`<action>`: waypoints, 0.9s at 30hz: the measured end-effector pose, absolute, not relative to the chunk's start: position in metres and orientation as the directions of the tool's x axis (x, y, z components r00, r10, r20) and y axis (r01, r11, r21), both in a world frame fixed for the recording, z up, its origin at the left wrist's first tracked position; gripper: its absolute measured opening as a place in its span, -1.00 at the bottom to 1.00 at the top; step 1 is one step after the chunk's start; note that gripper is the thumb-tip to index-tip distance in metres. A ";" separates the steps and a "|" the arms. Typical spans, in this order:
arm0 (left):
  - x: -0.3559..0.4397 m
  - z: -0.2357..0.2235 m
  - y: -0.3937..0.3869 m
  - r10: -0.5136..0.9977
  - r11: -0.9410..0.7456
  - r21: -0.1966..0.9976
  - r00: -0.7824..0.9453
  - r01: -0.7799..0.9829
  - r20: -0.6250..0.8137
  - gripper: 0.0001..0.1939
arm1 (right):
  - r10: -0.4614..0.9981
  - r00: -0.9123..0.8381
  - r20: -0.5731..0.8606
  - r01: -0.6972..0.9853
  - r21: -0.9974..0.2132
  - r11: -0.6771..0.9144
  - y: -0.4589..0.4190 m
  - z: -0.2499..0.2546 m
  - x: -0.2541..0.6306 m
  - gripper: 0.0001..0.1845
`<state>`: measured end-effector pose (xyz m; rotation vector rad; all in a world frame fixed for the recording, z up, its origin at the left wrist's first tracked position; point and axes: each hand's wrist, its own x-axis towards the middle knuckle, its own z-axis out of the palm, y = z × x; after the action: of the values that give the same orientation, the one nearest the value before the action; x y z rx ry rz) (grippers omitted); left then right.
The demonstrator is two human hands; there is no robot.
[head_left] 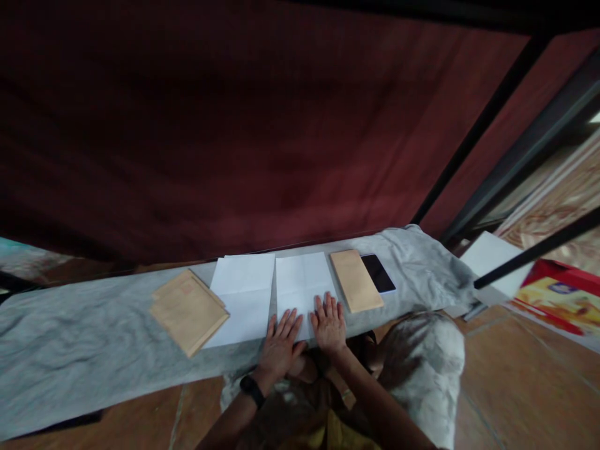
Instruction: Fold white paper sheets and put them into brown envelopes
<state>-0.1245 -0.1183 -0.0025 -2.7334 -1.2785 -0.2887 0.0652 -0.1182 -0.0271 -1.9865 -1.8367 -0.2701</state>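
Observation:
A creased white sheet of paper (302, 275) lies in front of me on the grey cloth. My left hand (279, 347) rests on its lower left edge with fingers stretched out. On its lower right part my right hand (329, 325) lies flat, fingers a little apart. Neither hand holds anything. To the left are more white sheets (244, 290), partly covered by a small pile of brown envelopes (190, 309). Just right of my right hand is another brown envelope or stack of envelopes (356, 281); its number cannot be made out.
A dark-screened phone (379, 274) lies beside the right-hand envelopes. The long narrow surface wears a wrinkled grey cloth (94, 337). A dark red panel (281, 137) rises behind it. Black bars (482, 125), a white box (497, 265) and a red-yellow box (562, 300) are at the right.

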 end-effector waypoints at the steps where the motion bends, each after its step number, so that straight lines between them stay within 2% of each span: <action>1: -0.124 -0.002 -0.119 0.748 -0.639 -0.019 0.627 0.769 0.218 -0.40 | 0.902 0.105 0.419 0.985 -0.167 -0.037 -0.119 -0.028 0.066 -0.39; 13: -0.130 0.002 -0.115 0.746 -0.656 0.083 0.626 0.750 0.228 -0.46 | 0.912 0.096 0.400 0.986 -0.161 -0.033 -0.118 -0.025 0.064 -0.43; 22: -0.140 0.000 -0.114 0.744 -0.668 0.168 0.647 0.725 0.167 -0.53 | 0.929 0.087 0.359 0.983 -0.184 -0.021 -0.121 -0.018 0.072 -0.46; 27: -0.141 0.001 -0.115 0.747 -0.664 0.162 0.646 0.730 0.153 -0.48 | 0.945 0.048 0.323 0.974 -0.225 0.027 -0.114 -0.013 0.064 -0.47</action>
<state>-0.1412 -0.1149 0.0005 -2.9273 -1.3162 -0.3344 0.0639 -0.1143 -0.0127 -1.9496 -1.9279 -0.1021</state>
